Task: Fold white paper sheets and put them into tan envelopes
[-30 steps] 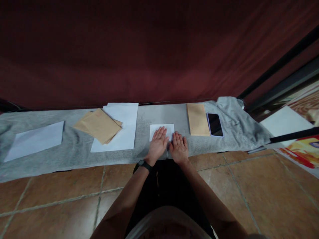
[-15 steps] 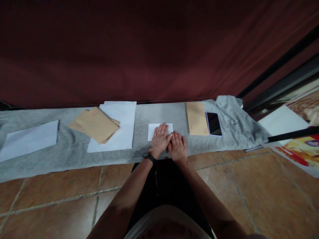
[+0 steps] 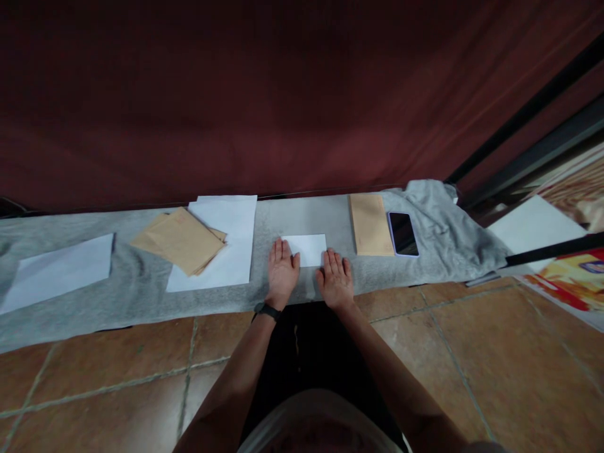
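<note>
- The step in hand is judged to be a flattening or squaring of the small white paper (image 3: 310, 250), which is framed between both hands on the cloth-covered surface (image 3: 302, 212).
- The left grip (image 3: 282, 272) is laid out flat, palm down, its fingers straight and kept together; nothing is clasped by it, and the paper's left edge is overlapped by it.
- The right grip (image 3: 336, 282) is likewise spread flat at the paper's lower right corner, with nothing clasped; whether that corner is touched or only neighboured cannot be told.
- By judgement, even pressure from flat palms is called for while the paper is smoothed; for any lift, an edge would have to be pinched between thumb and fingers.
- To the right of the right grip, a brown envelope stack (image 3: 371, 225) is set, with a phone (image 3: 403, 234) just beside it.
- To the left of the left grip, brown envelopes (image 3: 184, 239) are fanned over white sheets (image 3: 238, 255), which are partly hidden by them.
- Farther left, a lone white sheet (image 3: 61, 270) is cut off by the frame's edge.
- The paper's left edge is partly covered, and its number of layers cannot be made out.
</note>
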